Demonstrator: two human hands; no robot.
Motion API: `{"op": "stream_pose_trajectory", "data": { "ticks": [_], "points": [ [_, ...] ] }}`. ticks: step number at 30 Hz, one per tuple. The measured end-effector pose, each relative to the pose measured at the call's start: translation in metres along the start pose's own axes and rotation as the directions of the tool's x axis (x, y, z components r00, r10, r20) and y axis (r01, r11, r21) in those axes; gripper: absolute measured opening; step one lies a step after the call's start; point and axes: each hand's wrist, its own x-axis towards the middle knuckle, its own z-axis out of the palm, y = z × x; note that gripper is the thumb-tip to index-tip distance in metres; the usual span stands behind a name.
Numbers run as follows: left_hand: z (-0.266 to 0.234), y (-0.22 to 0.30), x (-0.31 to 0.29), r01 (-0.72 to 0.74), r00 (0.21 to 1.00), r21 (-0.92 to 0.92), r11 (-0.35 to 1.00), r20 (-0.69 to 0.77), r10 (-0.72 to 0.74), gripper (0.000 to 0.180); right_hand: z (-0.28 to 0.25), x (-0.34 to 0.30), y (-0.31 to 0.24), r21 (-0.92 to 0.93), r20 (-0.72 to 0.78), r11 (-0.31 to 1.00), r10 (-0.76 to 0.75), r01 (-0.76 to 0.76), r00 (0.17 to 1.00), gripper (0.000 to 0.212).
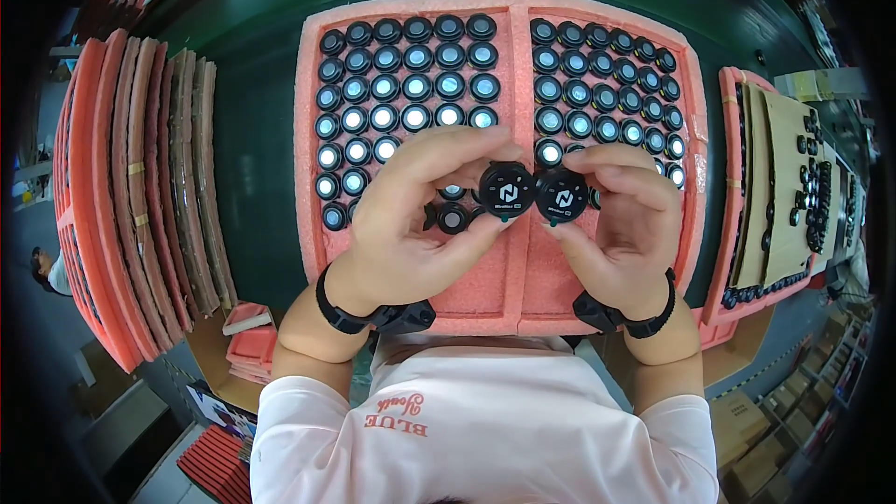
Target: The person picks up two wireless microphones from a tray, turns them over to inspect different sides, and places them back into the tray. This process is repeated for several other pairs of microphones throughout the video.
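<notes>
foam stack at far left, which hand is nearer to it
Left. The left hand is to the right of the foam stack, over the pink tray; the right hand is farther right, beyond the left one.

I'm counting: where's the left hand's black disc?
The black disc is central in the head view, over the pink tray, left of the disc in the right hand.

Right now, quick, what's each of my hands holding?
Left hand: closed, pinching a round black disc between thumb and fingers.
Right hand: closed, pinching another black disc the same way.
</notes>
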Motion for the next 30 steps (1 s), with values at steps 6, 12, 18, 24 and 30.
{"op": "stream_pose_trajectory", "data": {
  "ticks": [6,12,18,24,30],
  "points": [
    [0.004,0.004,0.000,0.038,0.998,-0.002,0.999,-0.058,-0.038,0.053,0.003,-0.002,0.000,0.054,-0.023,0.998,0.033,-0.032,0.999,0.056],
    [-0.003,0.004,0.004,-0.079,0.997,0.176,0.981,0.004,0.080,0.041,-0.002,0.003,-0.003,-0.101,0.012,0.995,0.002,-0.001,1.000,0.051],
    [-0.005,0.003,0.003,-0.087,0.996,0.226,0.970,0.024,0.084,0.034,-0.003,0.006,-0.004,-0.159,0.039,0.987,-0.024,0.030,0.999,0.046],
    [0.007,0.005,0.000,0.079,0.991,-0.006,0.997,-0.112,-0.080,0.033,0.009,-0.003,0.005,0.264,-0.148,0.961,0.120,-0.078,0.982,0.041],
    [-0.004,0.004,0.003,0.000,0.996,0.176,0.984,0.090,-0.016,0.032,0.007,-0.003,0.012,0.330,-0.117,0.944,0.067,-0.025,0.991,0.040]
  ]
}}
